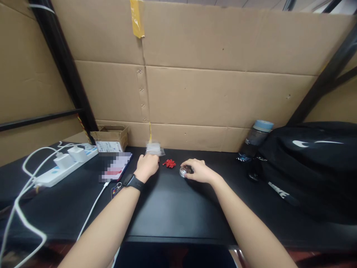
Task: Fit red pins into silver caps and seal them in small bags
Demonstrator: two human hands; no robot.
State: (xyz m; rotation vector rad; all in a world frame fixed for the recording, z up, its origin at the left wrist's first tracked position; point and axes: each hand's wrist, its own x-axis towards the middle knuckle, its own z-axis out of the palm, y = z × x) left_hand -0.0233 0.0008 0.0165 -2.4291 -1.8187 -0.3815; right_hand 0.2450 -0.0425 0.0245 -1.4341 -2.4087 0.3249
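My left hand [147,166], with a black watch on its wrist, is closed at the near edge of a small stack of clear plastic bags [155,149]; its fingertips are mostly hidden. My right hand [198,170] curls its thumb and fingers around a small round clear container [183,171] on the black table, with something dark inside. Between the two hands lies a small heap of red cord-like pieces [169,163], touched by neither.
A phone [115,167] on a white cable, a keyring [115,190], a power strip [67,169] and an open cardboard box [110,139] stand left. To the right are a bottle [255,139] and a black backpack [309,171]. A cardboard wall [200,93] closes off the back.
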